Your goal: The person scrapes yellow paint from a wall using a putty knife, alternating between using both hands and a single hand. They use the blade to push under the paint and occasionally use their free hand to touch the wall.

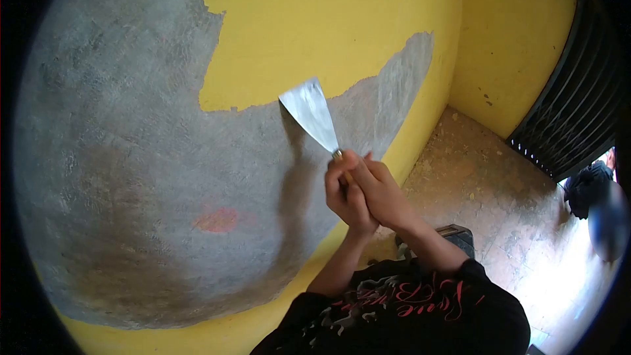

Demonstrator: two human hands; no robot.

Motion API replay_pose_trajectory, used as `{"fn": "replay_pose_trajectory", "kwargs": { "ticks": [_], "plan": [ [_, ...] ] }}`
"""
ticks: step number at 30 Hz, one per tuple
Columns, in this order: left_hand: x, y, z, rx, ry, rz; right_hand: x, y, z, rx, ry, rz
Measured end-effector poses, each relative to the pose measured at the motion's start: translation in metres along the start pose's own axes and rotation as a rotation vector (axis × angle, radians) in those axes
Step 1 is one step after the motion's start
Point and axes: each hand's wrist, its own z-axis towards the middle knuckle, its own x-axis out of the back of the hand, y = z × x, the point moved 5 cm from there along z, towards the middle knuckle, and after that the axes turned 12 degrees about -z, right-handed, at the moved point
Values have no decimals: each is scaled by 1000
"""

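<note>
A wide-bladed paint scraper [309,113] points up and to the left, its metal blade edge right at the ragged lower border of the yellow paint [296,33]. Around its handle, just below the metal collar, my left hand [347,202] is wrapped. My right hand [382,196] closes on the same handle, pressed against the left one; most of the handle is hidden by the fingers. Bare grey wall [151,151] spreads left of and below the paint, with a reddish patch [218,219] low down. The blade casts a shadow on this grey part.
To the right, a yellow side wall [513,39] meets a dark metal gate [570,92]. Dusty floor [453,164] runs beneath, bright at the lower right. A dark object [457,235] stands behind my right forearm. Dark items [587,187] sit near the gate.
</note>
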Motion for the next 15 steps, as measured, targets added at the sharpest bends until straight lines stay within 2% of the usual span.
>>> {"fn": "replay_pose_trajectory", "kwargs": {
  "ticks": [2, 3, 5, 11, 13, 15],
  "plan": [
    [7, -3, -8, -4, 31, 8, -5, -12, 11, 151, 205, 23],
    [14, -6, -12, -9, 57, 18, 0, -8, 8, 168, 214, 23],
    [18, -14, -17, -3, 14, -44, -2, 18, -4, -42, -16, 60],
    [24, -9, -23, 23, 11, 11, -5, 16, 3, -93, 100, -7],
    [21, -7, -18, 15, -16, -12, -4, 13, -3, -87, 8, 4],
    [10, 6, 1, 42, 44, 117, -2, 7, 0, -45, 9, -53]
  ]
}}
